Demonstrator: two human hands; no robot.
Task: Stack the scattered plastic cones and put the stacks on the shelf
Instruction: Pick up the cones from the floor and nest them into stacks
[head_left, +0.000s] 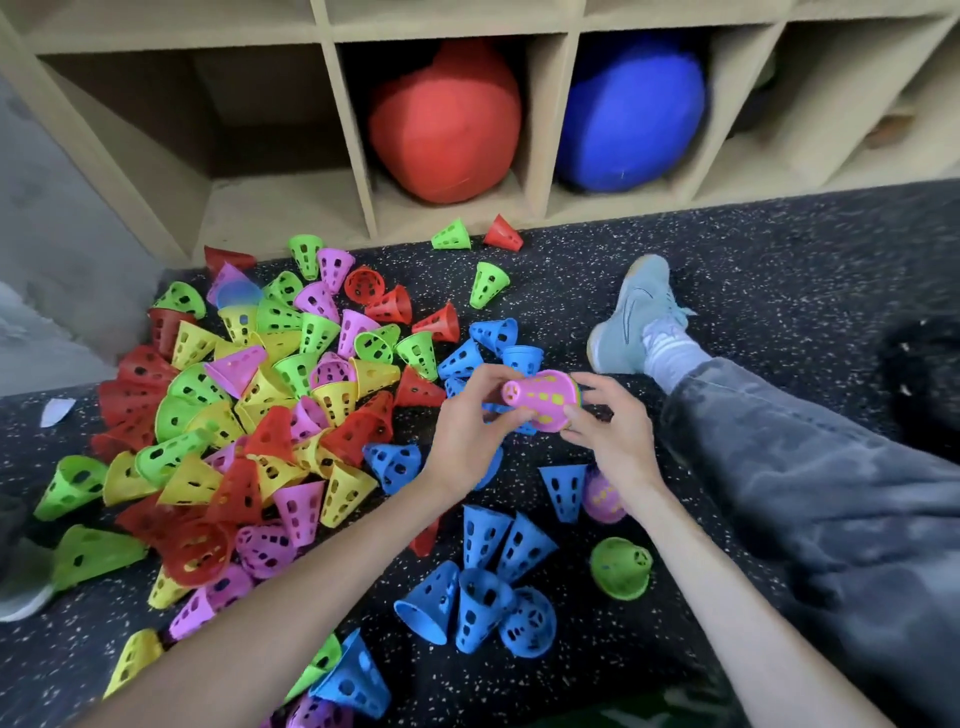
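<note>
Both hands' fingers (522, 415) pinch the pink cone stack (543, 399) between them.

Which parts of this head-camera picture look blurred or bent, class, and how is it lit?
Head view: even, soft light, no glare; the red ball and blue ball look soft; shelf dividers splay from wide-angle distortion; cones near the hands look sharper.

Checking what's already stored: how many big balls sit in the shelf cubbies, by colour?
Red ball: 1
Blue ball: 1
Total: 2
Things in the rightmost cubbies of the shelf are too blurred to name.
</note>
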